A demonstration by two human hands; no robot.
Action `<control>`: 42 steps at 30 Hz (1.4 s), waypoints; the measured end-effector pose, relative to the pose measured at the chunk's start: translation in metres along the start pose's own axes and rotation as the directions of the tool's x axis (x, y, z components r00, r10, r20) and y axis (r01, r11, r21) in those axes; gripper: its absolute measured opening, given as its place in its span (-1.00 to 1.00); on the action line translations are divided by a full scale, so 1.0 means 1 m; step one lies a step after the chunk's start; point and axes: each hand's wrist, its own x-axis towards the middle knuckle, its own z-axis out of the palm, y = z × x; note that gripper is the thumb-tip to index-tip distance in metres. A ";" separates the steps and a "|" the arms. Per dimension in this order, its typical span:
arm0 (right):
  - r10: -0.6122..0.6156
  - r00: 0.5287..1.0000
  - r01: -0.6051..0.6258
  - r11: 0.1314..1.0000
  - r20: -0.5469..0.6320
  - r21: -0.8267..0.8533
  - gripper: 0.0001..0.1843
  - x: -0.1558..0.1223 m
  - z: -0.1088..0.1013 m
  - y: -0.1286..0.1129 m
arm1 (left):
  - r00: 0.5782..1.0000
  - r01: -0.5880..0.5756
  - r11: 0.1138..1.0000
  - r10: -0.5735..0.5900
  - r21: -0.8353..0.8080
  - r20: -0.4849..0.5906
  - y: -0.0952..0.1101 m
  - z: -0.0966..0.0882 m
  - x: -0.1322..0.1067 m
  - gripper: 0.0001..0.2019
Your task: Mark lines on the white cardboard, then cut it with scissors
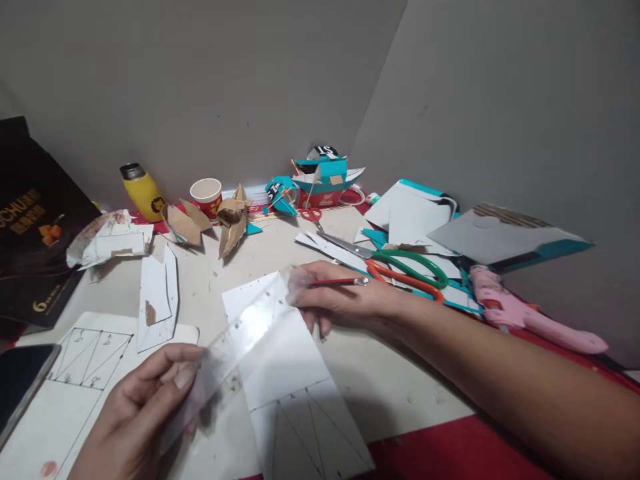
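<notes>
A clear plastic ruler (253,325) lies slantwise above a white card sheet (295,353) with ruled pencil lines near its lower end. My left hand (150,393) pinches the ruler's near end between thumb and fingers. At the far end, my right hand (333,290) has its fingertips against the ruler and also holds a red and black pencil (340,283), pointing back toward the wrist. Left of the card, a sheet with a drawn rectangle and diagonals (93,360) lies partly under my left hand.
Scissors with green and orange handles (410,267) lie on card scraps at right, near a pink glue gun (535,313). Cardboard boats (187,223), a paper cup (206,193) and a yellow bottle (143,193) stand along the back. A phone (25,380) lies at left.
</notes>
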 end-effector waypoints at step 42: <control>-0.013 0.913 0.202 0.883 -0.408 0.424 -0.72 0.009 0.017 0.012 | 0.905 -0.248 0.964 0.194 0.099 0.378 -0.026 0.024 -0.021 -0.37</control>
